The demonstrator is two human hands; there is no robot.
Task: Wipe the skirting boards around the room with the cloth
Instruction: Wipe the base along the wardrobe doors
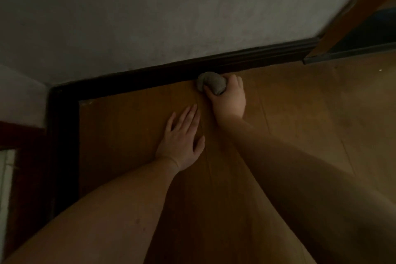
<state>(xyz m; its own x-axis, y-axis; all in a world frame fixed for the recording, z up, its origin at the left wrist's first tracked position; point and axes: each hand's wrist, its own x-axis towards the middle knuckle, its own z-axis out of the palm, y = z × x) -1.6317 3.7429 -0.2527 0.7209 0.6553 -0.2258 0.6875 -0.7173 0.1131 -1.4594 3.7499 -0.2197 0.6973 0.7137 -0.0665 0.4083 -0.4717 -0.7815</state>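
A dark skirting board runs along the foot of the pale wall and turns a corner at the left, continuing down the left side. My right hand grips a bunched grey cloth and holds it against the skirting board where it meets the floor. My left hand lies flat on the wooden floor, fingers straight and spread, a short way in front of the board and just left of my right wrist.
The wooden floor stretches out to the right. A brown door frame or door edge stands at the upper right, where the skirting board ends. A dark red surface sits at the left edge. The scene is dim.
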